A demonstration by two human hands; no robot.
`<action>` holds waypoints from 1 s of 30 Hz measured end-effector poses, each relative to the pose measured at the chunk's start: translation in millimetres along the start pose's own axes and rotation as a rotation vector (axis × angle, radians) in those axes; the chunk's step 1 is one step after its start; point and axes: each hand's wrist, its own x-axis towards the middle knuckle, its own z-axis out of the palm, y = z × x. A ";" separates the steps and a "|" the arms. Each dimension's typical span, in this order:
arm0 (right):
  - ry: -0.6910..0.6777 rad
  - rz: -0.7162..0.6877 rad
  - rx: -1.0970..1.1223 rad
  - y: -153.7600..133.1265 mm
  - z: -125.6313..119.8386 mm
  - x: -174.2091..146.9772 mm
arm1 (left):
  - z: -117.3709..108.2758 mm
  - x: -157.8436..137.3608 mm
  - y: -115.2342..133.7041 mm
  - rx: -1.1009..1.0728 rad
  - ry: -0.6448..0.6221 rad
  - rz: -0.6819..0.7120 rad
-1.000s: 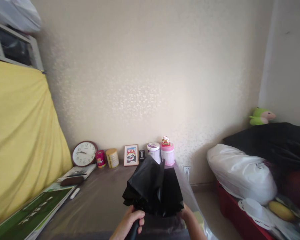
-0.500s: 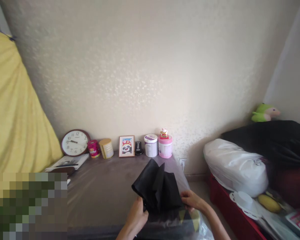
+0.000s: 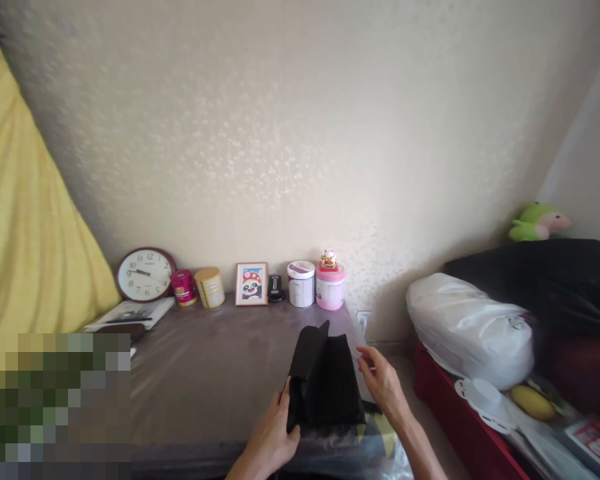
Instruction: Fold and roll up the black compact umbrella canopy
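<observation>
A black folded cloth item (image 3: 333, 387) stands over the table's front right part, its loose flaps spread like those of a folding umbrella. My left hand (image 3: 276, 430) is closed round its lower left side, thumb toward me. What lies inside that grip is hidden. My right hand (image 3: 379, 377) hovers just right of the flaps, apart from them, with its fingers loosely bent and nothing seen in them. A dark strip (image 3: 373, 405) sticks out under the right wrist, at the cloth's lower right.
Along the wall on the table (image 3: 205, 373) stand a clock (image 3: 147, 275), tins (image 3: 184, 288), a panda picture (image 3: 251, 285), a white tub (image 3: 301, 285) and a pink-lidded tub (image 3: 330, 291) topped by a figurine. To the right are a red container (image 3: 460, 407) and a white bag (image 3: 473, 333).
My right hand has let go of the cloth's right edge and risen beside it. The flaps have drawn in narrower and more upright. My left hand keeps its hold.
</observation>
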 end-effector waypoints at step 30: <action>-0.140 -0.302 -0.160 -51.4 93.6 46.2 | 10.4 -6.8 25.6 0.380 0.031 -0.053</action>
